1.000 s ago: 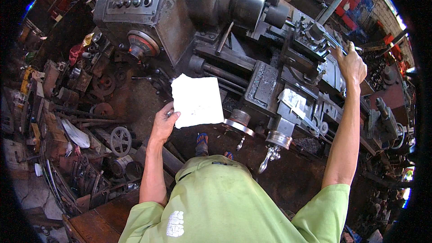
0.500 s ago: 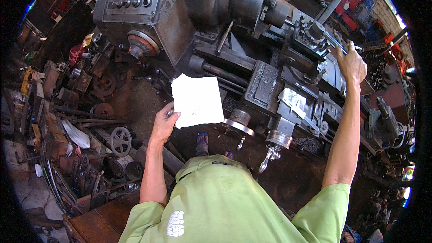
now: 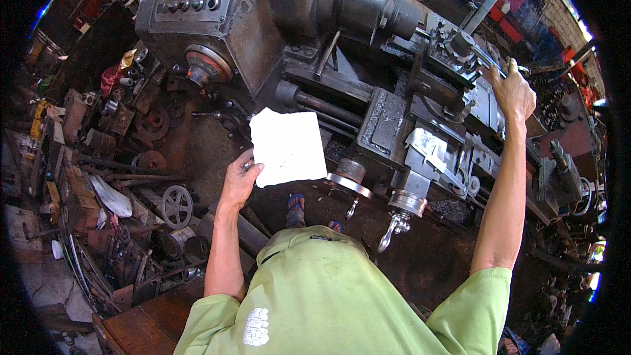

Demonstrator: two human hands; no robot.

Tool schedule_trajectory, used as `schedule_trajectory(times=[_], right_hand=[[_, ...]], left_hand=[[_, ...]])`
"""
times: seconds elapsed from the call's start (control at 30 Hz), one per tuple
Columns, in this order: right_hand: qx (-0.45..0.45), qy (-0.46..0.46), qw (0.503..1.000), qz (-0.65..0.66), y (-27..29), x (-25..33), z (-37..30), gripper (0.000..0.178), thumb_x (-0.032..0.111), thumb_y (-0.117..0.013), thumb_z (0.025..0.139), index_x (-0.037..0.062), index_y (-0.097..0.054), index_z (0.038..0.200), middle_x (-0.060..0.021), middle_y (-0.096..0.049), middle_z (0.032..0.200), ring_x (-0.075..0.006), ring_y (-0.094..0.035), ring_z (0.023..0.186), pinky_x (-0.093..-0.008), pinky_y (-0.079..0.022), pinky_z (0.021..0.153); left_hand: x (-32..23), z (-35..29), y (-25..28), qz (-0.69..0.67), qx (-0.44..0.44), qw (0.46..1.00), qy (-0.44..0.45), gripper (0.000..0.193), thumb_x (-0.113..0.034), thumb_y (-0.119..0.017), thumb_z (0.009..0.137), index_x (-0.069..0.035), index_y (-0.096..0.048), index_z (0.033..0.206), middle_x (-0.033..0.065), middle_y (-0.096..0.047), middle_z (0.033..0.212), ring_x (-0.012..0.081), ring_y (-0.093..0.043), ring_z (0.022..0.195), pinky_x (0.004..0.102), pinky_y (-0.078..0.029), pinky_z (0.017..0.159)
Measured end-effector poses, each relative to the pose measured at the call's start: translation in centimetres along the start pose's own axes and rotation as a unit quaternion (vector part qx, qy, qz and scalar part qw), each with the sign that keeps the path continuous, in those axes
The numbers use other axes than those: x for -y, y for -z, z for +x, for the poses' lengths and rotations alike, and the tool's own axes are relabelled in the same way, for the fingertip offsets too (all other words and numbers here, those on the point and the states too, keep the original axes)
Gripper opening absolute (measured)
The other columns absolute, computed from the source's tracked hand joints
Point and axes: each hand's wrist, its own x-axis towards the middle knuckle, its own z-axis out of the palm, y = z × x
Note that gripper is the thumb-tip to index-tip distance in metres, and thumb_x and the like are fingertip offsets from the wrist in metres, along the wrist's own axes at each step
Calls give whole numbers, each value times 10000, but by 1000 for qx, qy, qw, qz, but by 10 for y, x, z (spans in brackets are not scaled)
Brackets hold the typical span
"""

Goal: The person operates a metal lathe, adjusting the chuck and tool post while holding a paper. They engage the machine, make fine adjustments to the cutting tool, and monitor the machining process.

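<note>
My left hand (image 3: 240, 181) pinches a torn-edged white sheet of paper (image 3: 289, 146) at its lower left corner, with small faint marks on it. The paper is held up in front of a metal lathe (image 3: 263, 26). On the right, my right hand (image 3: 514, 97) is closed around a small crank handle at the end of the lathe's upper tool slide (image 3: 483, 102); its fingers partly hide the handle. Left of that hand is the tool post (image 3: 461, 45). The lathe chuck (image 3: 368, 3) holds a dark round workpiece (image 3: 402, 18).
Metal chips lie on the carriage (image 3: 381, 121). Below it, handwheels with a shiny crank handle (image 3: 394, 230) stick out toward me. A caliper-like tool (image 3: 427, 156) rests on a pale sheet there. Scrap parts and a spoked wheel (image 3: 177, 206) crowd the left floor.
The chuck and workpiece show a different face, as if turned. My hands and the paper hold almost the same places.
</note>
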Motion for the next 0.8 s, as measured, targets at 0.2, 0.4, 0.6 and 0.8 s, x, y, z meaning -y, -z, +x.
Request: schedule_trajectory(times=[0.2, 0.4, 0.6, 0.8], right_hand=[[0, -6, 1000, 0, -1, 0, 1, 629, 593, -506, 864, 178, -534, 1337, -184, -699, 973, -365, -683, 881, -458, -533, 749], [0, -2, 1000, -2, 1, 0, 0, 621, 584, -498, 875, 172, -530, 1338, -198, -692, 987, -366, -675, 909, -457, -529, 764], [13, -12, 1000, 1, 3, 2, 0, 626, 584, -496, 876, 175, -516, 1350, -205, -684, 1006, -369, -667, 934, -456, -521, 786], [20, -13, 1000, 1, 6, 3, -1, 635, 586, -494, 874, 167, -515, 1350, -205, -686, 999, -375, -668, 927, -458, -522, 782]], left_hand=[[1, 1, 0, 4, 1, 1000, -3, 471, -181, -656, 815, 33, -578, 1228, 61, -640, 978, 123, -578, 885, 277, -454, 826], [-3, -1, -1, -5, 4, 1000, 0, 478, -183, -656, 813, 34, -575, 1230, 64, -639, 986, 127, -578, 892, 279, -452, 831], [-3, -1, -1, -2, 6, 1000, 4, 459, -162, -648, 816, 31, -576, 1226, 64, -642, 997, 128, -580, 906, 280, -452, 837], [2, 1, 0, -8, 10, 1000, -2, 440, -150, -653, 830, 29, -576, 1225, 58, -642, 990, 123, -580, 898, 275, -453, 835]])
